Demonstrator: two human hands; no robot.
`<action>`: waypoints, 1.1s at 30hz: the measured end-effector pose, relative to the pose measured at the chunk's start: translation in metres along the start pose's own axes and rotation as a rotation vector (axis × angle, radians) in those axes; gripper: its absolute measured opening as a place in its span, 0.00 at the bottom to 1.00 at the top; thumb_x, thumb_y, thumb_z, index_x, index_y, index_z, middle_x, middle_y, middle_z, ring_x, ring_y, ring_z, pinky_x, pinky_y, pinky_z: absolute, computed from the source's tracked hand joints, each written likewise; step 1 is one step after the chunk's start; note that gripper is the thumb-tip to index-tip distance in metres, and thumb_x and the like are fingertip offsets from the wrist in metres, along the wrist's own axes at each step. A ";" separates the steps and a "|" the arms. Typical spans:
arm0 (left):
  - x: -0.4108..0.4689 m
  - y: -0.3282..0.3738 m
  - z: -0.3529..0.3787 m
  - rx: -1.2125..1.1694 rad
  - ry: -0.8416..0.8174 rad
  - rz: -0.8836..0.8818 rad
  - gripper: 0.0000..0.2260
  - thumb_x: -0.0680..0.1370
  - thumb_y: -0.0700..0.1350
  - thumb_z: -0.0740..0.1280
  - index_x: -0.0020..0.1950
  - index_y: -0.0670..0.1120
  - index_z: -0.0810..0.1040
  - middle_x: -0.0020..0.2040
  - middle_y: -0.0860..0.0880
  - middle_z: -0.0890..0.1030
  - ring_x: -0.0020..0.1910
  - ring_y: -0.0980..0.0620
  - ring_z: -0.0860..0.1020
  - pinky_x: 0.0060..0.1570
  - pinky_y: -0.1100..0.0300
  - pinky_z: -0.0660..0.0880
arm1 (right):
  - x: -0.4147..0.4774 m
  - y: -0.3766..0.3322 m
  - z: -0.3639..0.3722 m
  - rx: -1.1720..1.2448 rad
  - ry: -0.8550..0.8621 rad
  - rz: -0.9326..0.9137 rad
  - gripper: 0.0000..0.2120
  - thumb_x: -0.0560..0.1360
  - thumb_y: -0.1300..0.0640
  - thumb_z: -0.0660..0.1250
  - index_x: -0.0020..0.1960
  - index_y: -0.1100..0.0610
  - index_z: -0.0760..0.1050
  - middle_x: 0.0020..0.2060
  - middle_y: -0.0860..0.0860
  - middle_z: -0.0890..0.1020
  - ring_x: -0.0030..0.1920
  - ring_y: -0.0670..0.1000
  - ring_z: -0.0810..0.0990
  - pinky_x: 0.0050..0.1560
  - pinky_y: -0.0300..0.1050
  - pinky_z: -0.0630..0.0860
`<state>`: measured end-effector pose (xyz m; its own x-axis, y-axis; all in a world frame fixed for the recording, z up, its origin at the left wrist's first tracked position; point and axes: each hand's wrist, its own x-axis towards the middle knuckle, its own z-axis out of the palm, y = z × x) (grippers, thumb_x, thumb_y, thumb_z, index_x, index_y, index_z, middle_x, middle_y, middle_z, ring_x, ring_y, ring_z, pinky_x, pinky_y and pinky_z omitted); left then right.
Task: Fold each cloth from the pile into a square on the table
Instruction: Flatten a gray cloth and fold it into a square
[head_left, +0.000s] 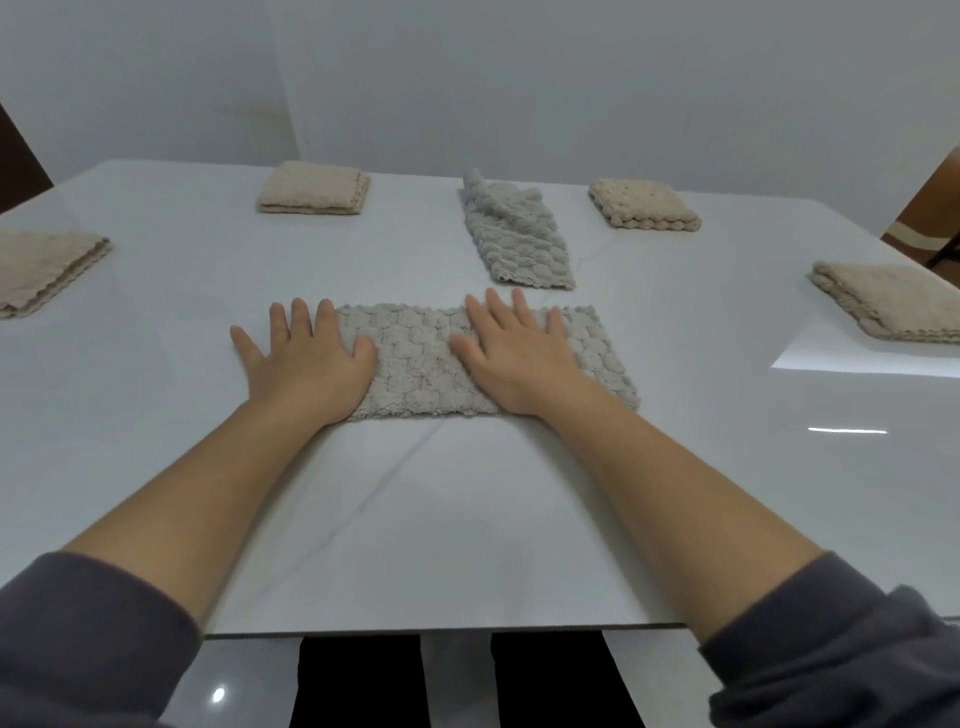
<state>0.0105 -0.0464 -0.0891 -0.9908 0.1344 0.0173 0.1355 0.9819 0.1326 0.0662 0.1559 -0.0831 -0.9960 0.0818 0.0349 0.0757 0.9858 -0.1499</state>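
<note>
A grey textured cloth (415, 358) lies folded into a long rectangle on the white table (415, 519), in front of me. My left hand (306, 358) rests flat on its left end, fingers spread, partly on the bare table. Flat on the cloth's right half lies my right hand (511, 358), fingers apart. Behind it, a loosely rumpled grey cloth (514, 234) lies unfolded toward the table's far side.
Several beige cloths folded into squares sit around the table: far left (314, 188), left edge (41, 270), far right (644, 203), right edge (893, 306). The table's near edge (441, 629) is close to my legs. A chair (930, 218) stands at the right.
</note>
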 end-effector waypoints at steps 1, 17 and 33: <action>0.000 0.000 0.000 -0.002 -0.001 -0.001 0.31 0.79 0.61 0.43 0.79 0.48 0.46 0.80 0.46 0.46 0.78 0.47 0.41 0.72 0.36 0.37 | -0.003 0.012 -0.002 -0.014 -0.007 0.024 0.31 0.80 0.37 0.40 0.80 0.49 0.44 0.79 0.50 0.46 0.78 0.54 0.40 0.74 0.66 0.39; 0.023 0.020 -0.052 -0.223 -0.202 -0.099 0.14 0.75 0.49 0.69 0.38 0.40 0.72 0.39 0.43 0.76 0.35 0.48 0.72 0.31 0.58 0.65 | -0.007 -0.016 -0.012 0.001 -0.057 -0.046 0.31 0.82 0.41 0.42 0.80 0.54 0.42 0.79 0.51 0.43 0.78 0.54 0.39 0.74 0.65 0.38; 0.013 -0.005 -0.043 -0.620 0.031 -0.177 0.28 0.74 0.50 0.72 0.69 0.44 0.65 0.64 0.41 0.74 0.60 0.43 0.73 0.50 0.55 0.67 | -0.007 -0.024 -0.002 -0.025 -0.064 -0.021 0.30 0.81 0.40 0.42 0.80 0.51 0.44 0.79 0.51 0.46 0.78 0.55 0.41 0.74 0.66 0.37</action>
<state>-0.0027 -0.0554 -0.0472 -0.9989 -0.0358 -0.0305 -0.0470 0.7282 0.6837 0.0714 0.1322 -0.0778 -0.9983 0.0522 -0.0257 0.0550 0.9907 -0.1247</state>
